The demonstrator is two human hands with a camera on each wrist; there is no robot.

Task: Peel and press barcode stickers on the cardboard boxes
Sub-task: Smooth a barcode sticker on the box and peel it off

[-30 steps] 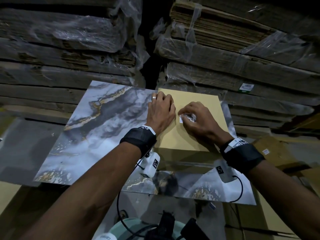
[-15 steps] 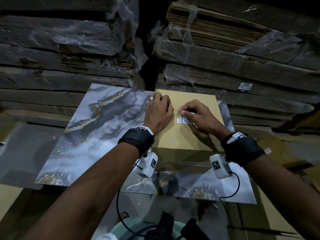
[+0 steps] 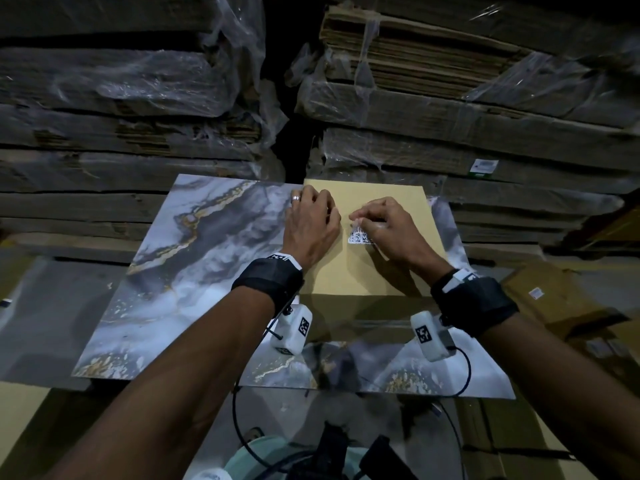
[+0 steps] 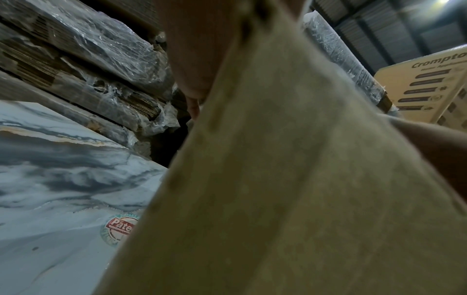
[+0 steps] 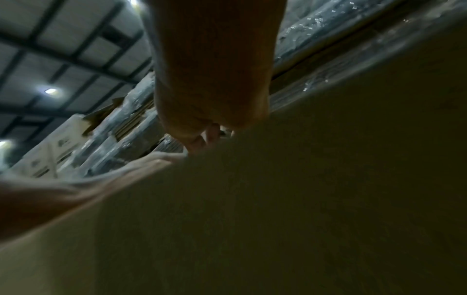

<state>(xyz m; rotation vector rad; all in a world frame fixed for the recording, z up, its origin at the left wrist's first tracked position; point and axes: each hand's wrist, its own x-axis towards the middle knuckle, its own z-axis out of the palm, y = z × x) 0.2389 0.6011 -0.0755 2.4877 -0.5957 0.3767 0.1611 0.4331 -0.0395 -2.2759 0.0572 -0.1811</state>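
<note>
Cardboard box (image 3: 360, 271), left hand (image 3: 311, 226) flat, right hand (image 3: 388, 230) seemingly pressing barcode sticker (image 3: 358, 236)

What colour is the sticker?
White with black code marks, on the barcode sticker; best seen in the head view.

Dim overhead light, blurred wrist views, warped edges.

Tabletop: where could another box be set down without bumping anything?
The marbled sheet is bare left of the left hand. The box's near part, below the sticker, is bare too. It is crowded around the right hand.
</note>
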